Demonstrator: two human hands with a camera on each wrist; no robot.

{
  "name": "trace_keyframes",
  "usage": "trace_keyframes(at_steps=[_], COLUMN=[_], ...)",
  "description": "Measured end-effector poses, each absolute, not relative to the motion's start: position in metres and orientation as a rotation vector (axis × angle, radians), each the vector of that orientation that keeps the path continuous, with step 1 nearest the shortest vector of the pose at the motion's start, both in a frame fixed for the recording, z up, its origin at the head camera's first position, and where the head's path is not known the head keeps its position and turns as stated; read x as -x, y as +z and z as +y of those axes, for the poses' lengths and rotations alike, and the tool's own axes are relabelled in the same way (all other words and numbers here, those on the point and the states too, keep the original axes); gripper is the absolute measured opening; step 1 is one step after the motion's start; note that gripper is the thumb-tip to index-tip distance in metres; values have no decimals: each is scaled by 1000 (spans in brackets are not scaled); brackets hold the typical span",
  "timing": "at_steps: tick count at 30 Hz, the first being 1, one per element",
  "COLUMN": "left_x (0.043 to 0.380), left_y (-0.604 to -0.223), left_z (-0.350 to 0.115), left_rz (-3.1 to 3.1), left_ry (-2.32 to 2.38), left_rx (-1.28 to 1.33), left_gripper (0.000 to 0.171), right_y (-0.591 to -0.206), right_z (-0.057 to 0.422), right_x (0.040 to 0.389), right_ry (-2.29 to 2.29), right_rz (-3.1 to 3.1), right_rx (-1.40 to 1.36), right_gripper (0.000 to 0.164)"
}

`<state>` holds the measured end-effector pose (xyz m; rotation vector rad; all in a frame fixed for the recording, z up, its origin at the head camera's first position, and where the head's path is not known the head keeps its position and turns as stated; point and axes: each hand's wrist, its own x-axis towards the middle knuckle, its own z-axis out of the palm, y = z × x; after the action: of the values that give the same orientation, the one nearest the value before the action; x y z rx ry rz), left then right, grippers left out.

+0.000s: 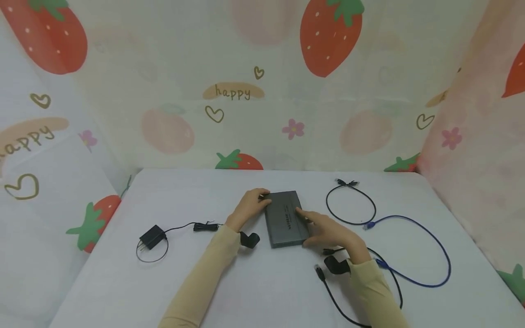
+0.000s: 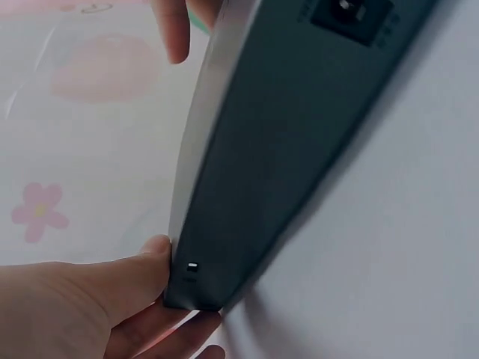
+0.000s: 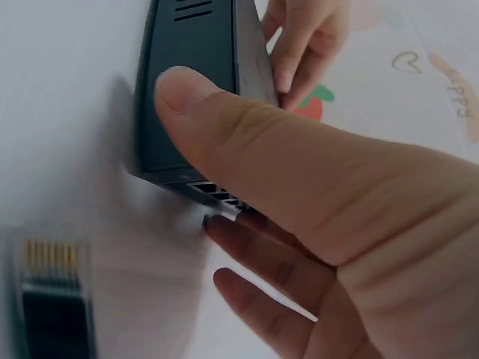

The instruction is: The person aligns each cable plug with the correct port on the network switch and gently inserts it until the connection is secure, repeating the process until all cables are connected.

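- At the middle of the white table (image 1: 246, 291), I observe a dark grey network device (image 1: 283, 221), lettered face up. I cannot tell whether its whole underside rests on the surface.
- Left hand (image 1: 248, 207): fingers bent, gap narrowed to the thickness of the casing. It pinches the far left corner, thumb above and fingers beneath, next to a small slot.
- Right hand (image 1: 330, 230): partly open, bent around the near right corner. Its thumb lies against the vented side; its other fingers sit spread beside the port side. How firmly it grips, I cannot tell.
- Power socket: located on the device's left side.
- Black power adapter (image 1: 152, 237): left of the left forearm, its cord tied in a bundle (image 1: 206, 227).
- Black cable with tied ends (image 1: 346, 183): looped at the far right.
- Blue cable (image 1: 449, 264): curved to the right of the right hand.
- Second black cable: its clear-tipped plug (image 1: 320, 273) lies just nearer than the right hand, and its length passes beneath the right forearm.
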<state>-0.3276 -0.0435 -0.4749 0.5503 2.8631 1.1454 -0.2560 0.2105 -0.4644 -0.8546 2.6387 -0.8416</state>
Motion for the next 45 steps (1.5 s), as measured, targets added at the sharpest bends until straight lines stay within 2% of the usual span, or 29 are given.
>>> trace_keyframes(at_steps=[12, 17, 37, 45], left_x=[325, 326, 335, 323], left_y=[-478, -480, -479, -472], left_z=[-60, -65, -71, -78], left_rz=[2898, 2904, 2895, 2989], left_ry=[1241, 1300, 1367, 1158], left_rx=[-466, -404, -361, -392], left_gripper=[34, 35, 36, 36], right_y=[-472, -476, -488, -487], right_z=[220, 216, 207, 208], right_x=[264, 268, 279, 275], right_ry=[-950, -936, -1084, -1118], right_rz=[2759, 2834, 2896, 2800], right_rx=[904, 920, 890, 758], right_gripper=[63, 56, 51, 56])
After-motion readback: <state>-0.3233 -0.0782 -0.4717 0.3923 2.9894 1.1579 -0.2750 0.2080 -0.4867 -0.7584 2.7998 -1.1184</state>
